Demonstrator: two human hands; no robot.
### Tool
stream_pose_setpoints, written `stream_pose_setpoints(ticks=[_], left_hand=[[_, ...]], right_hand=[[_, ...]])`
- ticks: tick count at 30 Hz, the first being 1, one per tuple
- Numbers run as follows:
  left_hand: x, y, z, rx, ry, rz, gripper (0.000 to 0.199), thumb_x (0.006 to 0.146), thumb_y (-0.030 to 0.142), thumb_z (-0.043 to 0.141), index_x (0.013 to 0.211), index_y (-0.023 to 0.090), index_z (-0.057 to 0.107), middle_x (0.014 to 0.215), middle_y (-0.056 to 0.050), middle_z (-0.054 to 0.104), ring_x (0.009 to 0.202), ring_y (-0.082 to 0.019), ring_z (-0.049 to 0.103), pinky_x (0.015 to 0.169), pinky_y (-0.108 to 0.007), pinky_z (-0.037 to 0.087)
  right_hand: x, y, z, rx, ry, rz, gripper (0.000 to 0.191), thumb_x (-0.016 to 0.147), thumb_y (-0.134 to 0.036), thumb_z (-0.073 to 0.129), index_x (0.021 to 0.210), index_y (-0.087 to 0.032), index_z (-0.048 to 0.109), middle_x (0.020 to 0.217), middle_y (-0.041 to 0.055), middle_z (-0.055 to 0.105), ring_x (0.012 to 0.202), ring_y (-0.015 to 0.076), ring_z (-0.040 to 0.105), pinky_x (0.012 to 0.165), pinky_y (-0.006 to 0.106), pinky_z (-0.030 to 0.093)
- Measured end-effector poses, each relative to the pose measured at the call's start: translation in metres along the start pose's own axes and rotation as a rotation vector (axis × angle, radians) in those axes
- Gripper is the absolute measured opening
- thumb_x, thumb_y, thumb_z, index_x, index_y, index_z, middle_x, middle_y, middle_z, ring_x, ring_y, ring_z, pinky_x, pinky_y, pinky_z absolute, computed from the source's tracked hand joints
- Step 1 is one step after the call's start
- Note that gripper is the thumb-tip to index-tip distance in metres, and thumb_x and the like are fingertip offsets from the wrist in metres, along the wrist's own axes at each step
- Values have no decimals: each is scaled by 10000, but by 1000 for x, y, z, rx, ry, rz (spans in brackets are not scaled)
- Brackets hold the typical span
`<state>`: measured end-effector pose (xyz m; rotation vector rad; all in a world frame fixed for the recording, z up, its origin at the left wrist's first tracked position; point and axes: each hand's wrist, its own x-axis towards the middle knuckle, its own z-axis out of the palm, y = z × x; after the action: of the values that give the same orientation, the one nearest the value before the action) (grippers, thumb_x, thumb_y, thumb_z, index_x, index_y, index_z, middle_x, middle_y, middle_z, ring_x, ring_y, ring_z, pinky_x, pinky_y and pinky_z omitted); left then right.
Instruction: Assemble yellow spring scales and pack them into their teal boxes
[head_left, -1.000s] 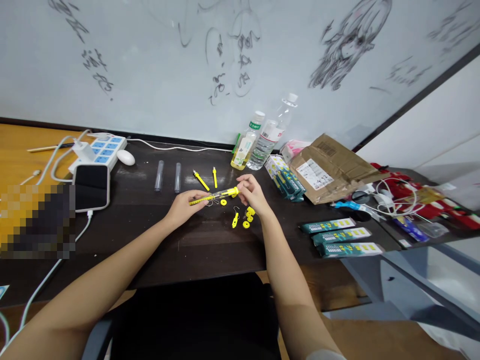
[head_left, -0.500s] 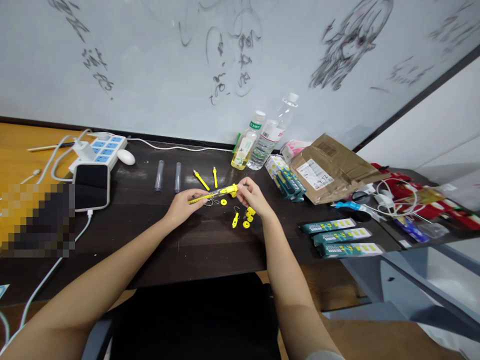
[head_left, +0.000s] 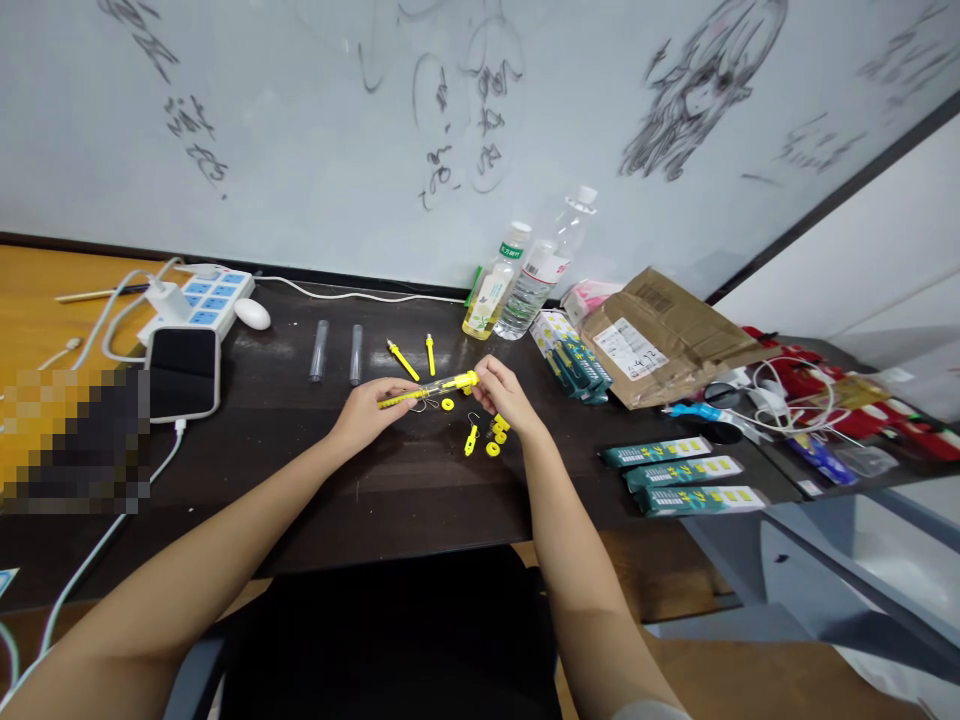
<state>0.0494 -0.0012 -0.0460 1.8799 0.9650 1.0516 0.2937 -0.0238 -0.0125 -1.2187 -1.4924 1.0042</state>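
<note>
A slim spring scale [head_left: 429, 390], yellow inside a clear tube, is held slightly tilted above the dark table between my two hands. My left hand [head_left: 369, 412] closes round its left end. My right hand [head_left: 505, 392] pinches the yellow cap at its right end, and the fingertips partly hide that end. Just below lie a yellow ring [head_left: 448, 405], a yellow piece with a wire hook [head_left: 471, 440] and several small yellow rings [head_left: 498, 436]. Two yellow rods [head_left: 403, 360] lie beyond my hands, with two clear tubes [head_left: 356, 355] to their left.
Bottles [head_left: 497, 285] stand by the whiteboard. To the right are a brown parcel [head_left: 667, 330], upright green boxes [head_left: 571, 358] and three flat green boxes [head_left: 697, 500]. A phone [head_left: 184, 372], a power strip [head_left: 217, 298] and a white mouse [head_left: 253, 315] are at the left.
My right hand has shifted very slightly at the cap, and its fingers have changed position a little. My left hand and the loose parts look unmoved.
</note>
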Motion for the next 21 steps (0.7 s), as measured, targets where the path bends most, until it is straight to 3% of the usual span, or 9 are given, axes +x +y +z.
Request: stream_pose_setpoints(ticks=[5, 11, 14, 18, 21], left_hand=[[-1, 4, -1, 91, 0, 82, 256, 808, 353, 627, 1015, 226, 706, 993, -40, 714, 892, -184, 660, 815, -305, 497], [-2, 8, -3, 173, -27, 131, 255, 813, 331, 625, 1040, 244, 701, 948, -31, 703, 840, -175, 642, 783, -297, 475], [-2, 7, -2, 169, -30, 138, 257, 814, 330, 625, 1044, 244, 701, 949, -31, 701, 845, -173, 642, 782, -292, 474], [-1, 4, -2, 134, -1, 116, 248, 815, 341, 623, 1023, 232, 705, 966, -33, 708, 870, -175, 651, 798, -289, 488], [0, 3, -1, 105, 25, 81, 258, 808, 341, 631, 1020, 212, 703, 958, -35, 713, 847, -167, 657, 791, -287, 502]], right_hand=[[0, 2, 0, -72, 26, 12, 464, 836, -611, 498, 641, -201, 401, 530, -42, 454, 394, 53, 359, 359, 182, 258], [4, 13, 2, -119, 70, -12, 614, 839, -661, 448, 459, -204, 292, 399, -52, 270, 375, 55, 254, 390, 225, 227], [5, 14, 2, -131, 92, -7, 622, 870, -648, 388, 442, -206, 292, 373, -45, 268, 367, 63, 283, 393, 226, 258], [4, 7, -2, -60, 93, 13, 447, 891, -559, 387, 662, -192, 499, 480, -31, 474, 379, 74, 380, 351, 197, 275], [3, 2, -4, 38, 29, 20, 220, 839, -439, 503, 858, -219, 502, 579, -48, 555, 412, 83, 446, 346, 178, 323]])
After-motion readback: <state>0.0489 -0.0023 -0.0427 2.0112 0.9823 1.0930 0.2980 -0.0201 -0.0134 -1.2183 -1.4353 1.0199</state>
